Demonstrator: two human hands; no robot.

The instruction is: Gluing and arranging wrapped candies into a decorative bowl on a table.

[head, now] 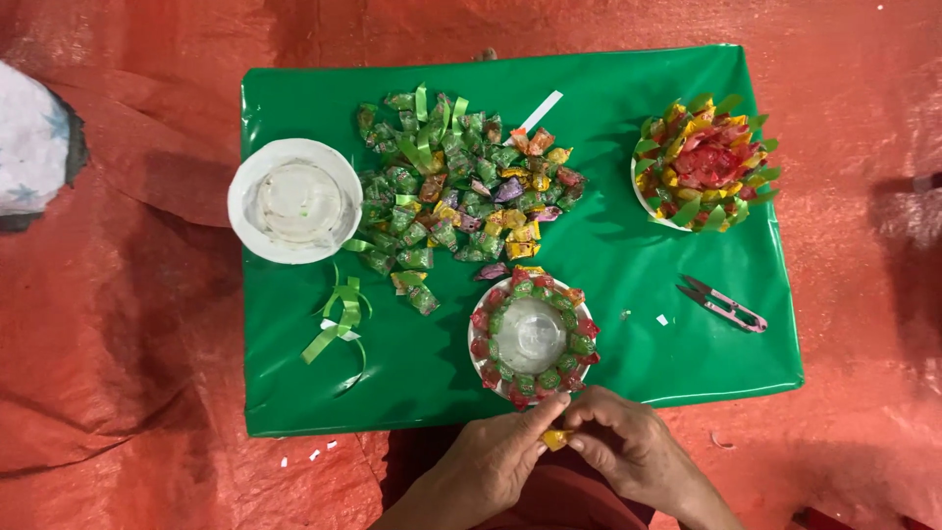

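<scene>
Landmark: the white plate ringed with candies (pixel 533 337), a clear dome at its centre, on the green desk (pixel 687 265).
Yellow candy: a small wrapped yellow candy (pixel 555 439) sits just below the ringed plate, past the desk's near edge, pinched between both hands.
Left hand: the left hand (pixel 491 461) comes in from below the ringed plate; its grip is narrow, thumb and forefinger closed on the yellow candy's left end.
Right hand: the right hand (pixel 628 447) meets it from the other side, fingertips closed on the same candy's right end.
Handling: the candy looks very light, with a hard core inside a thin, crinkly wrapper that is probably slick; the twisted wrapper ends seem the surest place to hold, as a pinch on the body could slip.
Candy pile: a loose heap of mostly green wrapped candies (pixel 456 182) lies above the ringed plate.
Empty plate: a white plate with a clear dome (pixel 294 200) lies up and left of the ringed plate.
Finished piece: a plate dressed in red, yellow and green wrappers (pixel 705 162) lies up and right.
Snips: small thread snips (pixel 723 304) lie right of the ringed plate.
Ribbon: green ribbon strips (pixel 339 319) lie to its left.
</scene>
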